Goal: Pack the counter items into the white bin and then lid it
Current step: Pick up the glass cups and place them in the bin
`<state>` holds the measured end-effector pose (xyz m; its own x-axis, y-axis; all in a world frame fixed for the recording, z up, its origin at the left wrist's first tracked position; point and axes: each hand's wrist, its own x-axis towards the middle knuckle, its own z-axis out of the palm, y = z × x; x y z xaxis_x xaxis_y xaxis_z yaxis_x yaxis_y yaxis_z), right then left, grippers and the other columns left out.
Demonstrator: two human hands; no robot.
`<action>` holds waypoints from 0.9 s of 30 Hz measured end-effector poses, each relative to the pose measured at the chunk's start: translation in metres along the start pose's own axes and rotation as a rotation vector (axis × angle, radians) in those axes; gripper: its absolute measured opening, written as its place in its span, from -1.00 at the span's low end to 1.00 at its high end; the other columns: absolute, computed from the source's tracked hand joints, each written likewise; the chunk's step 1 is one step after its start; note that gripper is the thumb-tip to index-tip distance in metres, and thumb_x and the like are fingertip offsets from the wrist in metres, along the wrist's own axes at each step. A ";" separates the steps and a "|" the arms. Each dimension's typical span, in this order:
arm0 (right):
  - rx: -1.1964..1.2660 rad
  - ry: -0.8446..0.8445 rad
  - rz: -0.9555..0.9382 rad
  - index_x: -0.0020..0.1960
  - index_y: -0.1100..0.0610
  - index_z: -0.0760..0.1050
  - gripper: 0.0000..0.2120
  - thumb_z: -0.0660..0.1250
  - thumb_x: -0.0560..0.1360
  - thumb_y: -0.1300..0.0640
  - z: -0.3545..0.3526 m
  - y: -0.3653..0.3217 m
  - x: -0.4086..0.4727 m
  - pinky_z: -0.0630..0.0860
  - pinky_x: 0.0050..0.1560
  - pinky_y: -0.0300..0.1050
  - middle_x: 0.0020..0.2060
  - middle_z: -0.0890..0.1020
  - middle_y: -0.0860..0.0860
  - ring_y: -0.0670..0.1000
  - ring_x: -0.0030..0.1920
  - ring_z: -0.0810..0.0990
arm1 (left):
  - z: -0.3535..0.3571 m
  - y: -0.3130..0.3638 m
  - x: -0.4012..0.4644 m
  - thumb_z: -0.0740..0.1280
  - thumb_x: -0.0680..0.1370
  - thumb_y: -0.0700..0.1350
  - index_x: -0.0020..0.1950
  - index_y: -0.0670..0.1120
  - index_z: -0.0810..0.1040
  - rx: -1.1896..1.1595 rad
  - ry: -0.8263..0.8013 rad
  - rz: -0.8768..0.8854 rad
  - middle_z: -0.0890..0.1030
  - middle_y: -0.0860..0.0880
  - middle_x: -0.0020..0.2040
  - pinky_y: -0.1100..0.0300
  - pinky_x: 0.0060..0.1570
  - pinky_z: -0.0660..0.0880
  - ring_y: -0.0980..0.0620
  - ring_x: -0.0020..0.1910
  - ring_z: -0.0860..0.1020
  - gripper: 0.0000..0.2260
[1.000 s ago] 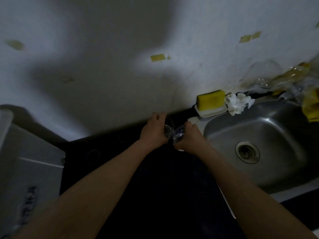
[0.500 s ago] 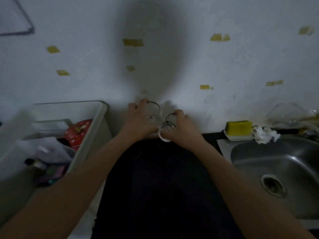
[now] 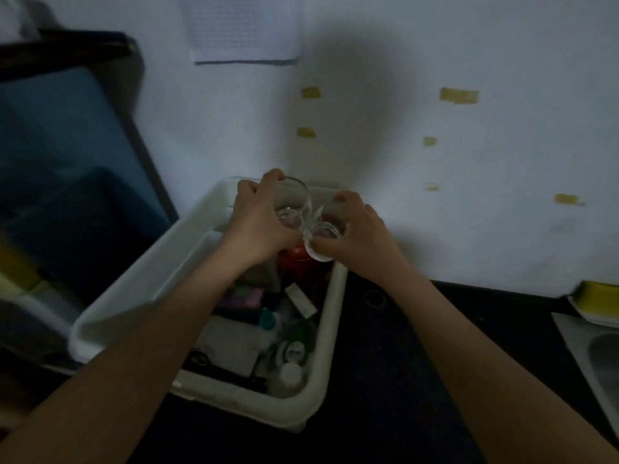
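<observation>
1. Carrying two clear glasses, the hands have come over from the sink side to the far end of the white bin (image 3: 160, 293), centre of the frame.
2. The left hand (image 3: 259, 217) grips the left glass (image 3: 293, 199); the right hand (image 3: 356, 229) grips the right glass (image 3: 323, 241), the two glasses apparently touching.
3. Below them lie a red item (image 3: 298, 259) and small bottles.
4. Lowering comes next, likely; no lid is in view.

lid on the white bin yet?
No. The white bin is open-topped with its packed items showing, while the left hand and right hand each hold a clear glass over it.
</observation>
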<state>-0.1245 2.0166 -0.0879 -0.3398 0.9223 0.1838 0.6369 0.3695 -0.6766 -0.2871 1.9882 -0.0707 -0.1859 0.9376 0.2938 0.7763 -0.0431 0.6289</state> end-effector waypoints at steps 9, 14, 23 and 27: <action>0.047 -0.269 -0.027 0.25 0.11 0.32 -0.38 0.47 0.31 -0.07 0.104 -0.068 0.022 0.52 -0.01 -0.16 0.07 0.54 -0.01 -0.02 0.06 0.55 | -0.082 -0.117 0.000 0.55 0.28 -0.07 0.26 -0.02 0.37 0.166 -0.333 -0.027 0.44 -0.02 0.09 0.25 -0.04 0.48 0.02 0.08 0.48 -0.38; -0.063 -0.421 0.094 0.27 0.09 0.37 -0.13 0.38 0.08 -0.35 0.170 -0.062 0.035 0.58 0.12 0.01 0.14 0.54 0.01 0.02 0.12 0.56 | -0.056 -0.174 -0.003 0.46 0.37 -0.10 0.33 -0.04 0.33 0.498 -0.617 -0.044 0.48 -0.02 0.23 0.27 -0.05 0.49 0.06 0.00 0.51 -0.43; -0.341 -0.528 0.237 0.22 0.14 0.29 -0.41 0.39 0.36 -0.16 0.209 -0.031 0.036 0.39 0.22 0.11 0.20 0.45 0.08 0.14 0.21 0.46 | 0.004 -0.213 -0.003 0.35 0.49 -0.04 0.52 -0.23 -0.07 0.647 -0.907 -0.069 0.34 -0.26 0.34 0.02 0.17 0.43 -0.20 0.24 0.45 -0.21; -0.454 -0.556 0.213 0.32 0.14 0.25 -0.27 0.40 0.33 -0.21 0.227 -0.024 0.027 0.31 0.25 0.13 0.24 0.46 0.06 0.14 0.25 0.45 | 0.018 -0.226 -0.001 0.42 0.42 -0.04 0.52 -0.22 -0.06 0.744 -0.930 0.002 0.32 -0.25 0.36 -0.01 0.18 0.43 -0.23 0.26 0.43 -0.13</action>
<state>-0.3063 2.0073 -0.2281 -0.4001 0.8308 -0.3869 0.9101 0.3107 -0.2741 -0.4520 2.0034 -0.2259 0.0854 0.8416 -0.5334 0.9920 -0.1219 -0.0335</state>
